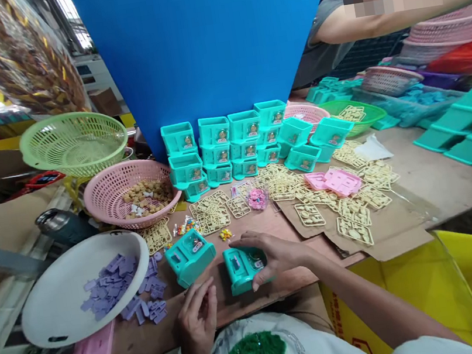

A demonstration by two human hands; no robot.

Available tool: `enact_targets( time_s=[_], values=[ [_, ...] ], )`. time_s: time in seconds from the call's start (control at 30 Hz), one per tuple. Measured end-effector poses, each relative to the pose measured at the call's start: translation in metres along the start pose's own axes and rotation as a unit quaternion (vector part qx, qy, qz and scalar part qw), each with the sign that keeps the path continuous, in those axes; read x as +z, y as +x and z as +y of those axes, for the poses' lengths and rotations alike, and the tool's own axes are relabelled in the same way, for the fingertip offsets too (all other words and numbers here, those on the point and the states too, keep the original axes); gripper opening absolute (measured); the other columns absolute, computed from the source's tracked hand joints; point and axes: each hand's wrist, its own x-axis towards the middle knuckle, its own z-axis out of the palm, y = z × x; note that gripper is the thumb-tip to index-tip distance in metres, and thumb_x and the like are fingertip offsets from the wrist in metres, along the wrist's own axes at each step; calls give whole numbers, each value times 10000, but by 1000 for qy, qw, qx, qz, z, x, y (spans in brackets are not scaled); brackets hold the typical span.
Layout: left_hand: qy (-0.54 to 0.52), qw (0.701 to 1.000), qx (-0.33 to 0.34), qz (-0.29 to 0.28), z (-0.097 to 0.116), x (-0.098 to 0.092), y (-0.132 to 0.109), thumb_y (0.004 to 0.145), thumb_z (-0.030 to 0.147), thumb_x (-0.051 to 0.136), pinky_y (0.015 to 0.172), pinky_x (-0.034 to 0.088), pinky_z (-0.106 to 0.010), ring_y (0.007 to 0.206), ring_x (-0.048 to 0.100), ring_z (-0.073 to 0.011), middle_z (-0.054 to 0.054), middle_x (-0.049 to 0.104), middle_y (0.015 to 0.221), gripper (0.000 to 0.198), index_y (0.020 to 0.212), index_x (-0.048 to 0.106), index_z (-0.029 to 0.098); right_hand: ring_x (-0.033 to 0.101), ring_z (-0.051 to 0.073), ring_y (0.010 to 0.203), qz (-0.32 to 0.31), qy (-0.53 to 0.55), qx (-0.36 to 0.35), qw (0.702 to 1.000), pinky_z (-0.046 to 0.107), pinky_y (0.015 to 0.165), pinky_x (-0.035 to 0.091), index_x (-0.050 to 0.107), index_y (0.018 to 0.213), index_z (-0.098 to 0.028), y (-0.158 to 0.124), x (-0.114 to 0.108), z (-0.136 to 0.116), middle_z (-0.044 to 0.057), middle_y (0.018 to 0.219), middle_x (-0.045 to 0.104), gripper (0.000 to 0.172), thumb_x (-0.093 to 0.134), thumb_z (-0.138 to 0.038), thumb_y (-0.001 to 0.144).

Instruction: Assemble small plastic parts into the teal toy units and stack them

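My right hand (274, 254) is closed around a small teal toy box (241, 268) that rests on the brown table (258, 298), fingers over its top and right side. My left hand (199, 318) hovers just left of and below it, fingers curled together in a pinch; what they hold is too small to make out. A second teal toy box (189, 256) lies tilted on the table to the left. A white bowl (61, 309) with purple pieces (110, 284) spilling over its rim sits at the left.
Stacked teal boxes (222, 146) stand at the back before a blue panel. A pink basket (105, 190) holds tan pieces, with a green basket (73, 139) behind. Cream part sprues (351, 207) and pink plates (336, 181) lie at right. Another person's arm (394, 17) reaches across far right.
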Motion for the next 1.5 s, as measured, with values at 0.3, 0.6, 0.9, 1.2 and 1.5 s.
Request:
enact_targets(
  time_s=[0.3, 0.6, 0.9, 1.2, 1.5],
  values=[
    [21, 1000, -16, 6, 14, 1, 7, 975, 207, 601, 703, 600, -224, 797, 756, -156, -49, 777, 898, 164, 1031, 755, 201, 630, 294, 1121, 43, 51, 9, 998, 411, 952, 531, 602, 1445, -182, -12, 0, 4, 128, 1218, 617, 855, 805, -657, 763],
    [119, 988, 53, 87, 29, -17, 16, 922, 202, 678, 845, 573, -324, 940, 660, -199, -72, 609, 1028, 218, 1137, 696, 229, 633, 204, 865, 145, 74, 27, 986, 319, 747, 513, 675, 1067, -186, -24, -12, -3, 76, 964, 668, 390, 643, -557, 949],
    [241, 968, 71, 26, -41, -17, 71, 1008, 494, 461, 917, 536, -555, 1073, 627, -388, -206, 611, 1187, 584, 1495, 468, 170, 555, 219, 913, 233, -185, -65, 952, 372, 832, 473, 587, 924, -199, -33, -2, -9, 85, 930, 612, 152, 502, -267, 1029],
    [194, 971, 129, -51, -24, -30, 57, 922, 452, 641, 842, 572, -352, 953, 652, -248, -68, 558, 1054, 374, 1225, 643, 231, 433, 350, 1333, 183, -245, 36, 951, 568, 1115, 390, 447, 1454, -163, -40, -3, 7, 199, 1377, 514, 753, 788, -453, 849],
    [184, 958, 222, -3, -1, -6, 53, 978, 255, 612, 876, 515, -328, 907, 641, -214, -42, 595, 952, 89, 1045, 663, 227, 482, 337, 1282, 192, -213, 44, 957, 535, 1103, 424, 405, 1518, -178, -40, -1, 10, 187, 1368, 530, 835, 816, -423, 835]
  ],
)
